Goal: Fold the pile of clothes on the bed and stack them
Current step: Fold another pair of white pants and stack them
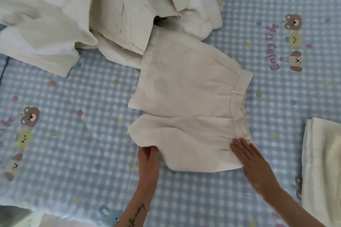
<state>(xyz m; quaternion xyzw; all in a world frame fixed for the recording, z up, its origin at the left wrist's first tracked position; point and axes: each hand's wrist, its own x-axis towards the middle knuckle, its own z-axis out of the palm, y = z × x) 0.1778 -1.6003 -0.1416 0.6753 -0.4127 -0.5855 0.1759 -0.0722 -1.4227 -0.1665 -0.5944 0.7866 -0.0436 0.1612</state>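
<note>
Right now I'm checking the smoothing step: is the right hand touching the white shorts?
Touching. The head view shows the right hand lying flat with straight fingers on the white shorts just below the waistband; no gap shows.
</note>
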